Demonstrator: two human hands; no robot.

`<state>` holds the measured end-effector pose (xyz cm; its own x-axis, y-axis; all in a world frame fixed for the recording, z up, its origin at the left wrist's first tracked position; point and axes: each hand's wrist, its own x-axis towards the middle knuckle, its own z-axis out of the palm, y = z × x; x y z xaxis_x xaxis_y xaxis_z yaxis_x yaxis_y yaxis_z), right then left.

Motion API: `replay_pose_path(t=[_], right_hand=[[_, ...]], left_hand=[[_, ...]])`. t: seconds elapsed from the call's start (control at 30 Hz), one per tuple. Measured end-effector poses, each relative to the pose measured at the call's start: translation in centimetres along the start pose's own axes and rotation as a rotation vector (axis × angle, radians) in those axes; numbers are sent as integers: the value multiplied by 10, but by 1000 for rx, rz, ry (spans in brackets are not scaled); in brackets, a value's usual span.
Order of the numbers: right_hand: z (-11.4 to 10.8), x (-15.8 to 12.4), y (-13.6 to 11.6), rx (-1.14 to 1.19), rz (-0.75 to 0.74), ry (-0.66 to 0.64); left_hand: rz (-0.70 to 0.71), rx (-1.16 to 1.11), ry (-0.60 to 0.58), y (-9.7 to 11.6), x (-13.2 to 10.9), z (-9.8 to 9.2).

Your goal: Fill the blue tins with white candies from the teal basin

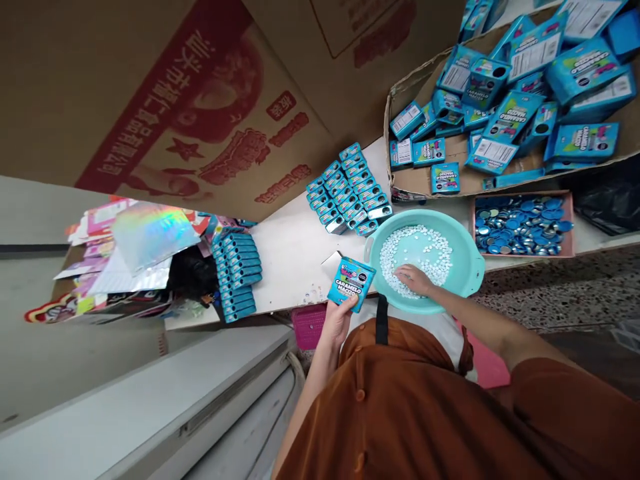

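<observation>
My left hand (339, 317) grips a blue cardboard box (352, 283) printed "Caramelo Macizo", held over the table's front edge with the thumb across its lower corner. A pale flap sticks out at the box's upper left. Inside the turquoise basin (467, 257), my right hand (414, 279) has its fingers drawn together among small white candies (434, 245). Its fingertips are partly sunk in them, so how many it holds is hidden. Rows of small blue boxes (345, 190) stand behind my left hand. More blue boxes (237, 277) are stacked to the left.
An open carton (417, 180) of jumbled blue boxes stands at the back right. Before it is a pink tray (567, 227) of blue and silver discs. A large brown carton (300, 60) looms behind. A magenta basket (307, 327) sits below the table edge.
</observation>
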<state>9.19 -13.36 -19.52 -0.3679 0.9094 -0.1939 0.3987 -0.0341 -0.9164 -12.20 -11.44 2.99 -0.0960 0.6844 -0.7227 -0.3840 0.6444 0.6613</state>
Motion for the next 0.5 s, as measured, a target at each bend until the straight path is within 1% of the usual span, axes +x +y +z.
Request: replay_pose_path(t=[0.07,0.17,0.23,0.37,0.47,0.5], right_hand=[[0,-4,-2,80,148,-69],[-4,-7,-8,202,422,-147],[-6,-6,-12,258,519,-186],[-6,0,-17,335,514,-205],[-3,5,-19,335,490,-152],[-2,6,-19,314,459,-99]], left_hand=[[55,-17,35,-1,-1,1],[96,-75,63,1,0,4],[91,-88,62,4,2,8],[87,-64,67,8,6,15],[57,-35,23,11,8,19],[46,-25,-6,12,7,20]])
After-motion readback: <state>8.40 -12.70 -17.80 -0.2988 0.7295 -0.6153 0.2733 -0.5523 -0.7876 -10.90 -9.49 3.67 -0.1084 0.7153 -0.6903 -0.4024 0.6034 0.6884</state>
